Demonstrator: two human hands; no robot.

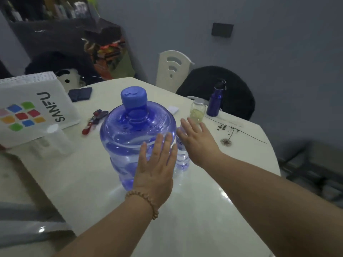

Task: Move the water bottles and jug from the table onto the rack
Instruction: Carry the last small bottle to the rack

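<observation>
The upright jug is stood on the table just ahead of the spread, empty left hand, while the small bottle is half-hidden under the spread right hand.

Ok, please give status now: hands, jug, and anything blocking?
Left hand open, flat by jug. Right hand open over small clear bottle. Jug upright on table, capped. Nothing blocking.

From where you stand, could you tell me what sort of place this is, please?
Most likely a home dining area: a pale table with a carved white chair behind it, household clutter like keys and a small jar.
</observation>
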